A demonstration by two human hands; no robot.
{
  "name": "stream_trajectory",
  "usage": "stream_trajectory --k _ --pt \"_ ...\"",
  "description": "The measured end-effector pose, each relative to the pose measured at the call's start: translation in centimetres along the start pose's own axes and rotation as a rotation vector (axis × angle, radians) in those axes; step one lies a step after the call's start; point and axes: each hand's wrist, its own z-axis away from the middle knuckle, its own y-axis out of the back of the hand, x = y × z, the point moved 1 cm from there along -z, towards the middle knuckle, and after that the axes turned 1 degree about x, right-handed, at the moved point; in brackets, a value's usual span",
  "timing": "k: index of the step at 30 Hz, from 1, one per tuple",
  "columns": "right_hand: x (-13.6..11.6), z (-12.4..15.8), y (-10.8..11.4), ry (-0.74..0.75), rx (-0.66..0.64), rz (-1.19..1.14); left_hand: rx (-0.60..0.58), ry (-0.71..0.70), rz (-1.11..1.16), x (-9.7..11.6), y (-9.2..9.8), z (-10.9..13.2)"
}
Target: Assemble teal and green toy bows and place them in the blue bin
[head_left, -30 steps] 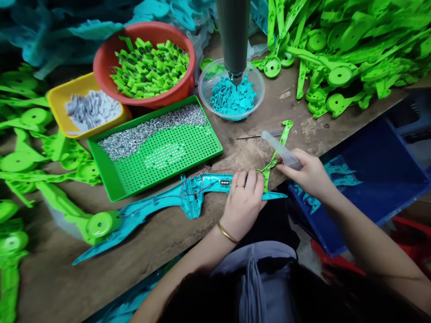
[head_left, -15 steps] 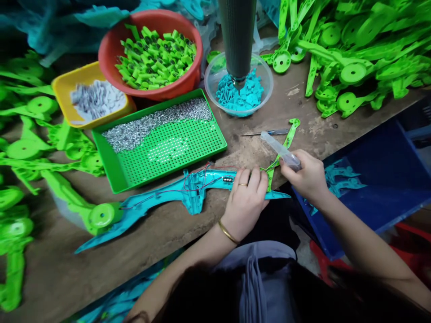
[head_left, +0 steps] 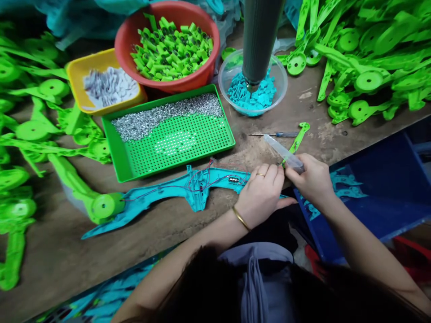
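A long blue plastic shell [head_left: 168, 186], open side up with thin red wires and small silver cells inside, lies along the table's front edge. Over its right end, my left hand [head_left: 262, 193] is closed with fingers bent and thumb stretched out to the right. My right hand [head_left: 308, 177] grips a translucent plastic blade-like piece [head_left: 281, 150] pointing up and left. Behind that piece lies a slim green plastic arm [head_left: 298, 141], its lower end hidden by my fingers. The fingertips of both hands nearly meet. A green round-ended arm [head_left: 104, 206] sits at the shell's left end.
A green tray [head_left: 175, 141] of screws, a yellow tray [head_left: 76, 80], a red bowl [head_left: 123, 49] of green parts and a clear bowl [head_left: 281, 87] stand behind. A power screwdriver [head_left: 261, 40] hangs above. A small screwdriver [head_left: 281, 134] lies nearby. A blue bin [head_left: 390, 188] is right.
My left hand has slid right along the shell toward my right hand, and its thumb now shows. My right hand still holds the translucent piece. The whole view has shifted slightly.
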Motion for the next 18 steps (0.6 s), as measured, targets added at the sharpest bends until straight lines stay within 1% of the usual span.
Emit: stream_trajectory --k 5,8,10,11,13,14,16,18 --pt "0.0 0.0 0.4 0.069 -0.054 0.001 -0.007 -0.027 0.06 -0.4 0.0 0.1" --pt "-0.1 0.8 0.8 0.178 -0.132 -0.06 -0.005 -0.028 0.074 -0.6 0.0 0.1" --pt "-0.2 1.5 1.1 0.244 -0.184 -0.044 0.005 -0.037 0.071 -0.6 0.0 0.1" --pt "-0.2 1.9 1.3 0.25 -0.201 -0.012 0.007 -0.041 0.067 -0.6 0.0 0.2" --pt "0.0 2.2 1.6 0.207 -0.234 0.017 0.009 -0.041 0.054 -0.6 0.0 0.1" --pt "0.1 2.3 1.8 0.173 -0.267 -0.023 0.011 -0.039 0.045 -0.6 0.0 0.1" --pt "0.6 2.0 2.1 0.086 -0.315 -0.186 0.025 -0.039 0.027 -0.5 0.0 0.1" --pt "1.1 1.4 2.2 -0.023 -0.274 -0.312 0.042 -0.05 0.026 -0.5 0.0 0.0"
